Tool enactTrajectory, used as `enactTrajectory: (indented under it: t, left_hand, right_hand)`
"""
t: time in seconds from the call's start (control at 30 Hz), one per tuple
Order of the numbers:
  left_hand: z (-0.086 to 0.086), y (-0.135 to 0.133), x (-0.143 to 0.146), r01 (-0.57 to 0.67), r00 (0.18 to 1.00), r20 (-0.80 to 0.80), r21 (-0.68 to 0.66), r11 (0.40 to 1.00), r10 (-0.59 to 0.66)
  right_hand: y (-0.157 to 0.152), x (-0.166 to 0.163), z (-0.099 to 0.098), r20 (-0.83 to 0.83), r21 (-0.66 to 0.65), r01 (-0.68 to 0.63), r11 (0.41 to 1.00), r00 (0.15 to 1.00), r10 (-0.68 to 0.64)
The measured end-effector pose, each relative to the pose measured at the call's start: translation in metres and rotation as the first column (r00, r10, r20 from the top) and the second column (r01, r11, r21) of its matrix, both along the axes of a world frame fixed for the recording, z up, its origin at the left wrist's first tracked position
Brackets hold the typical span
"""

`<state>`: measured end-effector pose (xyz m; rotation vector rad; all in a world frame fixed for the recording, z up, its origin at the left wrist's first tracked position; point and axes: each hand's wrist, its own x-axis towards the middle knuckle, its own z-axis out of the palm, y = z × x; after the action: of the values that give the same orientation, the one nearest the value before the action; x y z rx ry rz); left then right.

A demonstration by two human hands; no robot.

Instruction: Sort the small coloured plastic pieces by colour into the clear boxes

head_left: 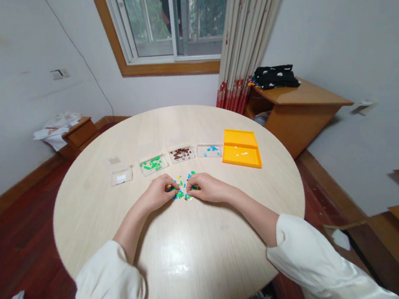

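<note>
My left hand (161, 191) and my right hand (206, 187) rest side by side on the round wooden table (184, 263), both with fingers curled over a small heap of tiny coloured pieces (182, 189), green, blue and yellow. Each hand pinches at pieces in the heap; what sits between the fingertips is too small to name. Behind the heap stands a row of clear trays: one with white bits (121, 176), one with green pieces (154, 165), one with brown pieces (181, 154), one with blue pieces (209, 151).
An orange tray (240, 148) with a few small bits lies at the right end of the row. A wooden side table (299, 103) with dark folded cloth stands at the back right, a curtain (244, 37) beside the window. Papers lie on a low cabinet (73, 131) at left.
</note>
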<state>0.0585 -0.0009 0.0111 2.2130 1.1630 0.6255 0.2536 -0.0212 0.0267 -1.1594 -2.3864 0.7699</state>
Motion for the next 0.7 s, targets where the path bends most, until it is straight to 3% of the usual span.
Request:
enactTrajectory:
  t: [0.13,0.3,0.43,0.57,0.7]
  left_hand:
    - [0.003,-0.001,0.002,-0.019,0.999,0.027,0.002,1.000,0.019]
    - [0.008,-0.001,0.006,-0.135,0.965,0.214,-0.096,0.986,0.153]
    - [0.008,0.001,0.007,-0.161,0.883,0.402,-0.223,0.961,0.241]
    - [0.007,0.002,0.007,-0.181,0.847,0.452,-0.253,0.951,0.281]
    - [0.008,0.003,0.006,-0.224,0.789,0.503,-0.298,0.928,0.352]
  right_hand:
    - [0.002,0.002,0.002,-0.166,-0.076,0.097,0.992,0.980,-0.108]
    - [0.011,0.005,-0.003,-0.458,-0.304,0.226,0.926,0.817,-0.350]
    - [0.017,0.004,-0.012,-0.493,-0.445,0.229,0.866,0.745,-0.450]
    - [0.020,0.004,-0.016,-0.519,-0.533,0.203,0.821,0.688,-0.507]
    - [0.020,0.006,-0.008,-0.592,-0.647,0.079,0.759,0.576,-0.564]
